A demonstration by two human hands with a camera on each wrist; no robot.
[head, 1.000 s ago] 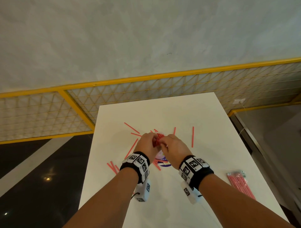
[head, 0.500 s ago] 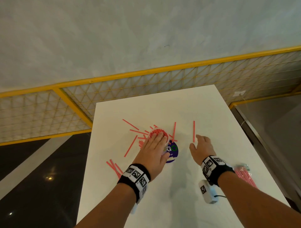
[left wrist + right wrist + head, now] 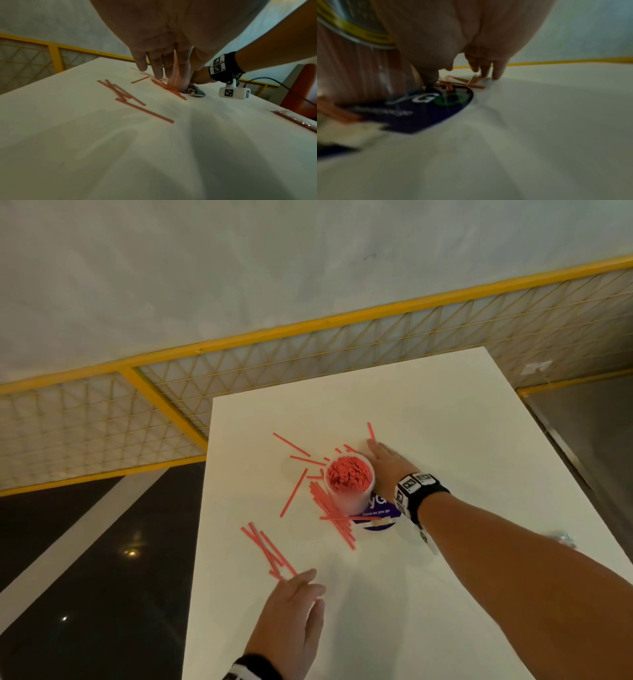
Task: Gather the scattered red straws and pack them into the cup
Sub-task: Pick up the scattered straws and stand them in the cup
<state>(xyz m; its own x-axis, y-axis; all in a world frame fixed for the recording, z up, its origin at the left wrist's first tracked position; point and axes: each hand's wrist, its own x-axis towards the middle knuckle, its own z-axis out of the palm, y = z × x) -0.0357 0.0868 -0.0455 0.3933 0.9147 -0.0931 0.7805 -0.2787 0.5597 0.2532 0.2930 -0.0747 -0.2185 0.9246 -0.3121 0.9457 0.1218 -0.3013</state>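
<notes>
A clear cup (image 3: 349,494) packed with upright red straws stands mid-table on a purple sticker (image 3: 380,513). Loose red straws (image 3: 330,513) lie fanned at its near left, and others (image 3: 299,457) lie beyond it. My right hand (image 3: 380,453) lies flat on the table just right of the cup, its straight fingers reaching a single straw (image 3: 371,431); in the right wrist view its fingertips (image 3: 495,75) touch short straws (image 3: 471,81). My left hand (image 3: 308,587) hovers open and empty, with its fingertips at a small heap of straws (image 3: 265,549) (image 3: 125,96).
The white table (image 3: 445,594) ends close on the left at a dark floor. A yellow mesh fence (image 3: 308,361) runs behind it. A clear packet of red straws (image 3: 295,120) lies at the right edge, mostly hidden by my right arm in the head view.
My left hand left the top of the cup and drew back to the near-left heap of straws. My right hand slid in from the right to lie beside the cup.
</notes>
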